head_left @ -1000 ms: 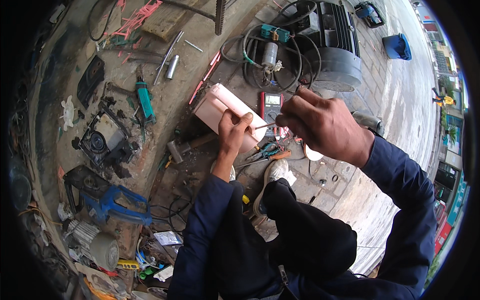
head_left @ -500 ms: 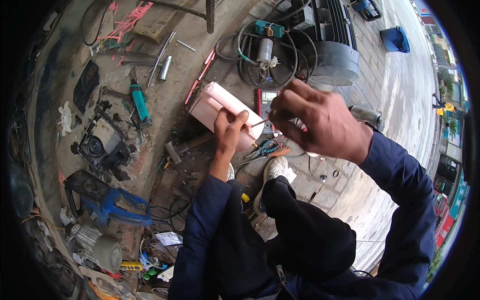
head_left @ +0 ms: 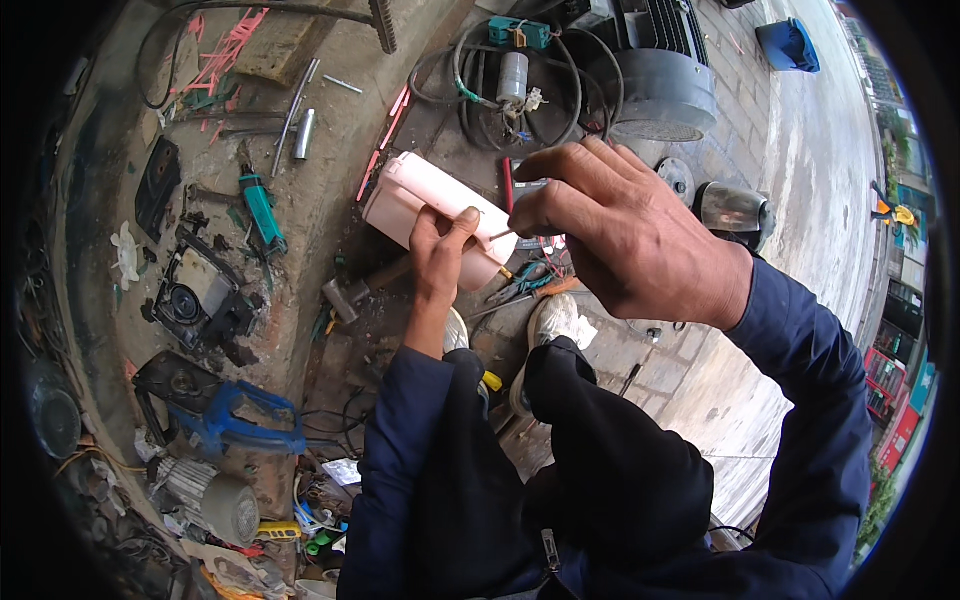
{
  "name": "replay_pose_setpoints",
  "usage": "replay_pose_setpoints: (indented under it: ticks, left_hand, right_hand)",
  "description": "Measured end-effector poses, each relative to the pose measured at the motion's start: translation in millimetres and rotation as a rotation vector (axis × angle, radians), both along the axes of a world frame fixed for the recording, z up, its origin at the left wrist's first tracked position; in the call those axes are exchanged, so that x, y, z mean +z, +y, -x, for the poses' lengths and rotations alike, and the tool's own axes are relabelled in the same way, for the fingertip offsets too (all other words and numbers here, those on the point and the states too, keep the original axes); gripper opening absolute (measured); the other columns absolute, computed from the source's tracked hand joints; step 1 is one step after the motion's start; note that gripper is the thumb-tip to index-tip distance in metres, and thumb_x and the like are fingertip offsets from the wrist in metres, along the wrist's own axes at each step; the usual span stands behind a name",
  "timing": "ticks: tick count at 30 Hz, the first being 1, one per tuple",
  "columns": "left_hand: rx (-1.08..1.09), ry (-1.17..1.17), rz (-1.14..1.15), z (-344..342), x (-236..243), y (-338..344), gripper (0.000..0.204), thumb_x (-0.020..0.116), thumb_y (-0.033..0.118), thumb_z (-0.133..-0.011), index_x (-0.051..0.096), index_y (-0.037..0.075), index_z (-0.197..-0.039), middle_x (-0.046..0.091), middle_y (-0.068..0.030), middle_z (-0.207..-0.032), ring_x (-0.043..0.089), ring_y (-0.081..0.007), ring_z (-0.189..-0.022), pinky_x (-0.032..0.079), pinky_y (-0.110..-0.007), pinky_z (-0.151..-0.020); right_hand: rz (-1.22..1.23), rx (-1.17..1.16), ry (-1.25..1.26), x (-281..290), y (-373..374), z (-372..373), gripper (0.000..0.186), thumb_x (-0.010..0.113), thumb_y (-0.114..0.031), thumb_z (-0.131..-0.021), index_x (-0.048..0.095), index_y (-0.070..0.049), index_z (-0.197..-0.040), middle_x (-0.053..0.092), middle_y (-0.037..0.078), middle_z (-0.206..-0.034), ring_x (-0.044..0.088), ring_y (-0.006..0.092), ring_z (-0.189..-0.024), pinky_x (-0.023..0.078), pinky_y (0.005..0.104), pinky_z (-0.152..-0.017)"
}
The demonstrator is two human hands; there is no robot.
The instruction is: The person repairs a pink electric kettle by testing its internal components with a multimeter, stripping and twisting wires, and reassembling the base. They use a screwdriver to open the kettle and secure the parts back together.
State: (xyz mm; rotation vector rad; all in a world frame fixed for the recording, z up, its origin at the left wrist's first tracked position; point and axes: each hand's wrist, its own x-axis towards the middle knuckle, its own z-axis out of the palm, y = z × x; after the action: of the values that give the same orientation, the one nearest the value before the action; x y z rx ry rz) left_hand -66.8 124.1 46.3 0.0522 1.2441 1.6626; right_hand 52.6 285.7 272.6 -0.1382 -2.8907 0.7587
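Observation:
My left hand is closed round a pale pink plastic housing, its thumb on the upper side near the right end. My right hand is closed on a thin screwdriver. Only the slim shaft shows, its tip against the housing's right end by my left thumb; the handle is hidden in my fingers. Partly covered by the right hand, a red-framed multimeter lies behind the housing. Blue-handled pliers and a tool with an orange-brown handle rest on the ground below.
A large grey motor and coiled cables stand beyond. On the left lie a hammer, a teal power tool, a blue saw body and a small motor. A blue bucket stands far right.
The view has shifted a little, so the surroundings sit further left and up. My right hand has turned at the screwdriver, its fingers now curled lower; the left keeps its hold.

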Motion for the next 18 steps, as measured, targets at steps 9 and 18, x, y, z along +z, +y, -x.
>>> replay_pose_setpoints:
  ticks: [9,18]
  left_hand:
    - [-0.050,0.004,0.042,3,6,-1,0.029,0.070,0.005,-0.099,0.059,0.001,-0.125,0.066,-0.0079,-0.116,0.066,-0.0173,-0.104,0.059,-0.034,-0.091]
    - [-0.107,0.069,0.053,4,2,-3,0.034,0.069,0.014,-0.102,0.059,0.003,-0.133,0.068,-0.0083,-0.120,0.069,-0.0189,-0.108,0.060,-0.036,-0.094]
  right_hand:
    - [0.371,-0.153,-0.099,1,0,-25,0.020,0.070,0.008,-0.090,0.058,0.001,-0.105,0.064,0.014,-0.106,0.074,0.0283,-0.096,0.063,0.0357,-0.078]
    - [0.502,-0.493,0.013,-6,-2,-72,0.019,0.070,-0.001,-0.090,0.059,0.001,-0.105,0.066,0.015,-0.093,0.072,0.0313,-0.078,0.057,0.0407,-0.064]
